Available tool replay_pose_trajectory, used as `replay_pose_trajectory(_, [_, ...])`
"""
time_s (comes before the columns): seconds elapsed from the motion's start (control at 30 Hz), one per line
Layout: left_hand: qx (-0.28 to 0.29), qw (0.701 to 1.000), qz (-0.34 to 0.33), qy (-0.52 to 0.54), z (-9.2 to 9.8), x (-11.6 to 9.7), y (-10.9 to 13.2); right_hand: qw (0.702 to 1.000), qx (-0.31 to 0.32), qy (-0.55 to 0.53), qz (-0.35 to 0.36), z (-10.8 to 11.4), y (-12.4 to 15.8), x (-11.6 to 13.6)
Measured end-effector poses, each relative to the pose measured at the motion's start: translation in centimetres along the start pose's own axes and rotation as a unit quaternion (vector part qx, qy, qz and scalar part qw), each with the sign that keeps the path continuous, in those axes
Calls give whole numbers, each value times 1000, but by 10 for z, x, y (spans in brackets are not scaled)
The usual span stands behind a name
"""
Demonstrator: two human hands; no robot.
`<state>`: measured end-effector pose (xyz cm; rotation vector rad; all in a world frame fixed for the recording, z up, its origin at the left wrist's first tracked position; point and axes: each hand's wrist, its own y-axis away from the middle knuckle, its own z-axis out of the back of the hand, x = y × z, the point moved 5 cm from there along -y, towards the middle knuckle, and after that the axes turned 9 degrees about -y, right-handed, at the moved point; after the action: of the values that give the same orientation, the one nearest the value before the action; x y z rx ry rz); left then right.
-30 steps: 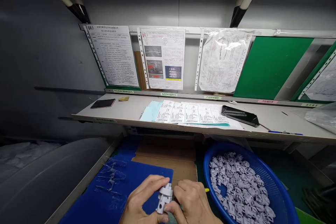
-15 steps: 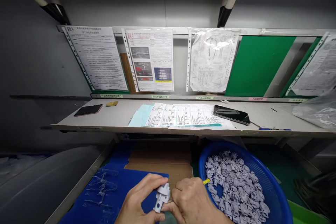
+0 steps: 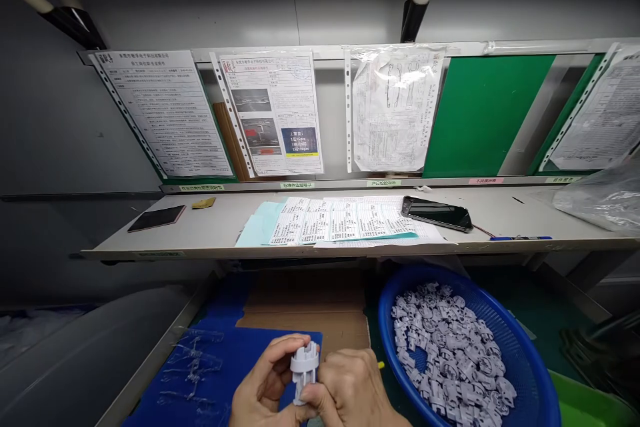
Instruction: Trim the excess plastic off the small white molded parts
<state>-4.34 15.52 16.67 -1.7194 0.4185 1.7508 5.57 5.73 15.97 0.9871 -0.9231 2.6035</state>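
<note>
A small pale grey plastic part (image 3: 304, 369) stands upright between both my hands at the bottom middle. My left hand (image 3: 264, 383) curls round its left side with the fingertips on its top. My right hand (image 3: 350, 390) presses against its right side, and a thin yellow tip (image 3: 381, 365) pokes out behind that hand. A blue round basket (image 3: 387, 293) full of several like grey parts (image 3: 447, 347) stands just right of my right hand.
Under my hands lies a blue mat (image 3: 210, 373) with several clear plastic pieces (image 3: 193, 367), and brown cardboard (image 3: 310, 307) behind it. The raised shelf (image 3: 220, 227) holds printed sheets (image 3: 340, 220), two phones (image 3: 437, 213) (image 3: 156, 217) and a plastic bag (image 3: 600, 197).
The grey part has turned from leaning to upright between my hands. The view has shifted right and slightly down, so the shelf and basket appear further left.
</note>
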Motion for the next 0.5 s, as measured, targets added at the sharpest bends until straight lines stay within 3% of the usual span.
replay_pose_trajectory(0.1, [69,993,-40,-87,7,-8,-8,993,-2,104,55,14,-6,4])
replay_pose_trajectory(0.27, [174,935,-120,-286,8,-36,-16,960,82,220,155,28,-19,13])
replay_pose_trajectory(0.4, [191,912,-148,-332,5,-46,-16,941,156,245,172,23,-20,15])
replay_pose_trajectory(0.5, [170,910,-146,-348,7,-43,-15,937,173,242,185,17,-17,16])
